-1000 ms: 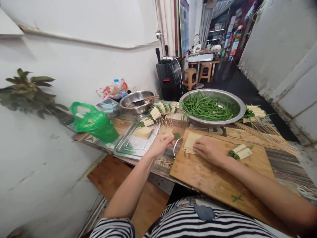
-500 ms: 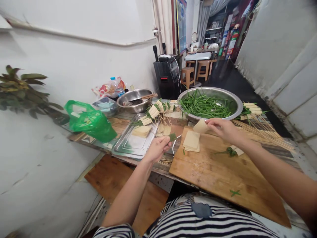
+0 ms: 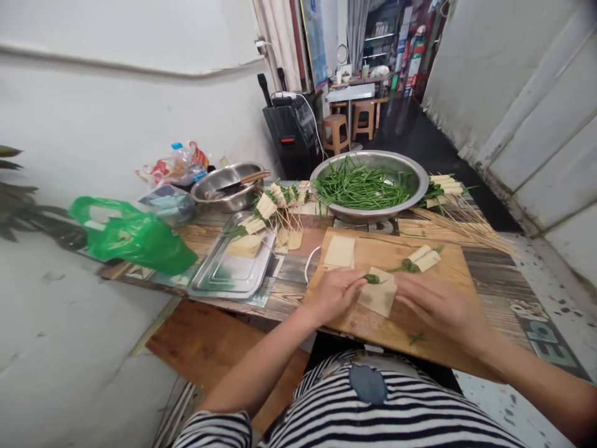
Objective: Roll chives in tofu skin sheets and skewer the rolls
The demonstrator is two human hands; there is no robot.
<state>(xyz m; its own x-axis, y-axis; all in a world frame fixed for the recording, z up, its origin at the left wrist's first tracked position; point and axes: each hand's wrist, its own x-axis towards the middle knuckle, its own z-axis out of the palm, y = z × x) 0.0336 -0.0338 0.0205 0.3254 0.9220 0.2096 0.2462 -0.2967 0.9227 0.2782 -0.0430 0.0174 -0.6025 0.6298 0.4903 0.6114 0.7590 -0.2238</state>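
Note:
In the head view, my left hand [image 3: 336, 294] pinches a small folded bundle of chives [image 3: 372, 279] over the upper left part of a square tofu sheet [image 3: 379, 302]. The sheet lies on the wooden cutting board [image 3: 347, 326]. My right hand [image 3: 433, 306] has its fingers closed at the sheet's right edge; the fingertips are partly hidden. Behind my left hand sits a stack of tofu sheets [image 3: 339, 252]. Beyond my right hand lie two tofu rolls [image 3: 425, 259] with knotted chives [image 3: 410, 266] at their ends.
A steel basin [image 3: 422, 186] of chives stands behind the board. Skewers [image 3: 466, 227] lie at right, near skewered rolls [image 3: 445, 185]. At left are a metal tray [image 3: 228, 277], skewered rolls [image 3: 267, 205], a steel bowl [image 3: 233, 202] and a green plastic bag [image 3: 135, 239].
The tofu sheet in my right hand has come down onto the board from beside the stack. My left hand has moved right with the chives to the sheet. The camera view has shifted.

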